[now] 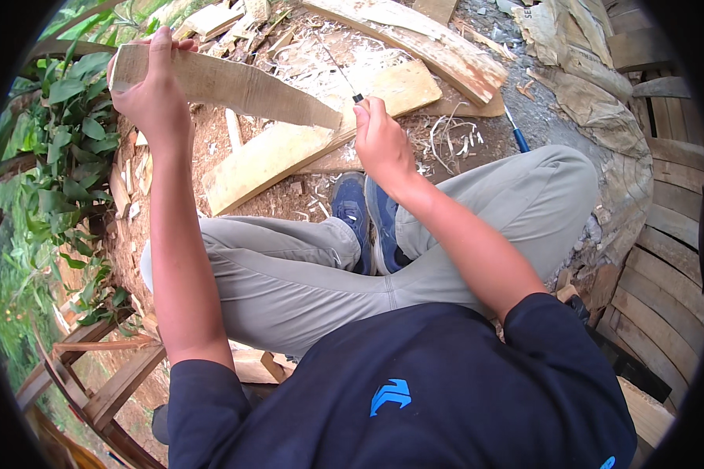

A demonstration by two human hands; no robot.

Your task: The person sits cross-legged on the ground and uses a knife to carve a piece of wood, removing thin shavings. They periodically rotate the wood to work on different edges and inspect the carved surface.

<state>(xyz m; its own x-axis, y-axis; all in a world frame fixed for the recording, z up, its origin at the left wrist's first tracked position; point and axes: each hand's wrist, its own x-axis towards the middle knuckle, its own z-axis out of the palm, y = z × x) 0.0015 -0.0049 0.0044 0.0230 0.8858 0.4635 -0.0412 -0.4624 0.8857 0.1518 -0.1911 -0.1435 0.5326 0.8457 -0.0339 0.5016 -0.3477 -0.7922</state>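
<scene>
Green leaves (78,156) stand left of the flat plank (289,150), which we take as the reference. Above and left of the plank we raise the left hand (152,90): the thumb presses the near face of a tapered board (227,87), and the fingers wrap behind its broad end. We judge that this pinch steadies the board while leaving its narrow end free. The board slopes down toward the plank, its narrow end over the plank's middle; we cannot tell whether the two touch. The plank itself lies aslant, where it could serve as a support for that narrow end. Pale shavings (309,66) lie scattered beyond the plank. On its near side we set both blue shoes (352,207) close together, presumably for a stable seat. Over the plank's right part, we close the fingers of the right hand (385,144) around the handle of a thin black-handled tool (358,98). Its slender end points away from us, probably for safety; the edge is too fine to make out. Beyond the plank's right end rests a weathered slab (422,43). Right of the plank lies a blue-handled tool (521,142), apparently within easy reach. Farther right of the plank, we find a crumpled brown sheet (590,90).
</scene>
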